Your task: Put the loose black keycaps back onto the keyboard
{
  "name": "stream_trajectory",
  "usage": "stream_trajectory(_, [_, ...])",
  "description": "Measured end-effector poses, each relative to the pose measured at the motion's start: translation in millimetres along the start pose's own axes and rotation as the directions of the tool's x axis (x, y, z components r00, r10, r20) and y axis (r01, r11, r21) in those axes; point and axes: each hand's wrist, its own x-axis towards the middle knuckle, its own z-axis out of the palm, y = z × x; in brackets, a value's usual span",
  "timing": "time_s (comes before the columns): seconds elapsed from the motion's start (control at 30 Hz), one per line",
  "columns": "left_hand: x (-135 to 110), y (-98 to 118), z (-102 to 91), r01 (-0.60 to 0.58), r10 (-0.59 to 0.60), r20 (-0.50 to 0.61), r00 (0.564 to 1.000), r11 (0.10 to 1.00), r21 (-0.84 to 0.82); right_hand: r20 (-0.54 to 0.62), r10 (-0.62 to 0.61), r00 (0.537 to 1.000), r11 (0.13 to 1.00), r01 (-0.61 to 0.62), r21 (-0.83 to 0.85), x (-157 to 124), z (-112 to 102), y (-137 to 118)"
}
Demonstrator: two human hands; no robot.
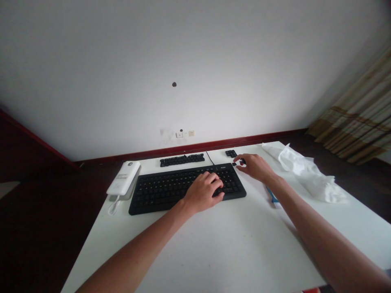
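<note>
A black keyboard [166, 191] lies on the white table, a little angled. My left hand [204, 189] rests on its right part, fingers bent over the keys and thumb apart from them. Beyond the keyboard's far right corner, my right hand [255, 166] has thumb and forefinger curved around a small black keycap [234, 164] at their tips. Another dark piece shows within the curl of these fingers, too small to make out. Just behind that hand sits a small group of loose black keycaps [231, 153]. A longer row of loose keycaps [182, 160] lies behind the keyboard.
To the left is a white power-bank-like device [124, 179] with a white cable loop [114, 206]. Crumpled white cloth or tissue [308, 175] lies at the right. A blue-and-white brush-like item [273, 197] is partly under my right forearm. The wall [195, 73] stands behind the table [214, 248].
</note>
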Motion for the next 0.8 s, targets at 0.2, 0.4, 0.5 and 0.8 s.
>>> stream_trajectory(0.2, [0.2, -0.3, 0.5, 0.002, -0.002, -0.003, 1.000, 1.000, 0.000, -0.007, -0.085, 0.996, 0.996, 0.085, 0.007, 1.3, 9.9, 5.4])
stream_trajectory(0.4, [0.5, 1.1, -1.1, 0.008, -0.008, 0.010, 1.000, 1.000, 0.007, -0.038, -0.101, 0.994, 0.994, 0.102, 0.026, 3.1, 11.5, 9.2])
stream_trajectory(0.5, [0.4, 2.0, -1.7, 0.055, -0.054, -0.009, 0.998, 0.998, 0.033, -0.088, -0.079, 0.993, 0.993, 0.087, 0.084, 1.5, 2.7, 1.4])
stream_trajectory(0.8, [1.9, 3.5, -2.0, 0.150, -0.147, -0.073, 0.986, 0.988, 0.046, -0.026, -0.187, 0.982, 0.936, 0.186, 0.297, -7.9, -12.6, -35.4])
